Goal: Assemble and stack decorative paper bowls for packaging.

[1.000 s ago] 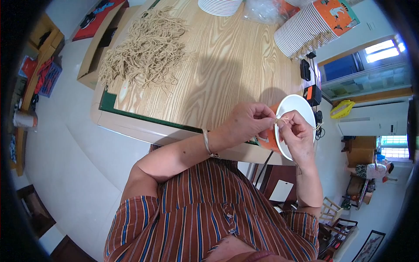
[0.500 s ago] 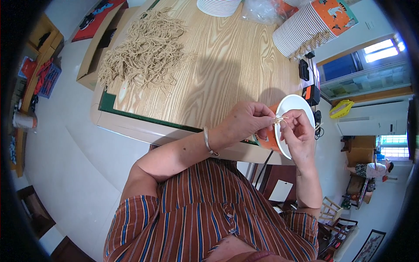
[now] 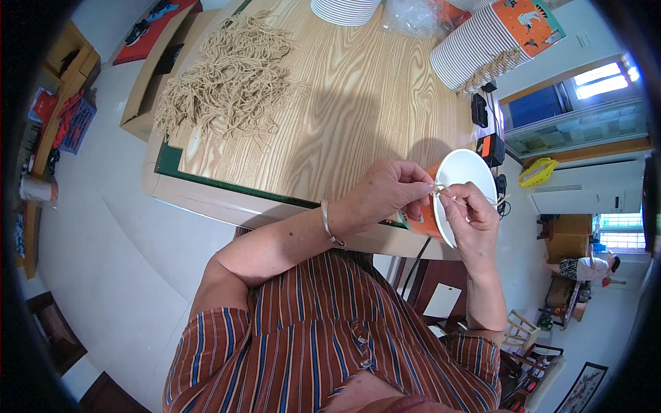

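Note:
A paper bucket with an orange outside and white inside lies tipped at the table's near right edge, its mouth facing right. At its rim my left hand pinches a beige cord between thumb and fingers. Close beside it, my right hand also pinches the cord, thumb against forefinger, in front of the bucket's mouth. The cord looks looped between my fingertips; whether it is knotted cannot be made out. A loose pile of similar cords lies at the far left of the table.
Nested paper buckets with cord handles lie at the back right. Another white stack and a clear plastic bag are at the far edge. A cardboard box stands left of the table. A person is far off at right.
My right hand has shifted slightly right and turned, drawing on the cord; a cord end now sticks out beyond its fingers. My left hand and the bucket stay almost in place.

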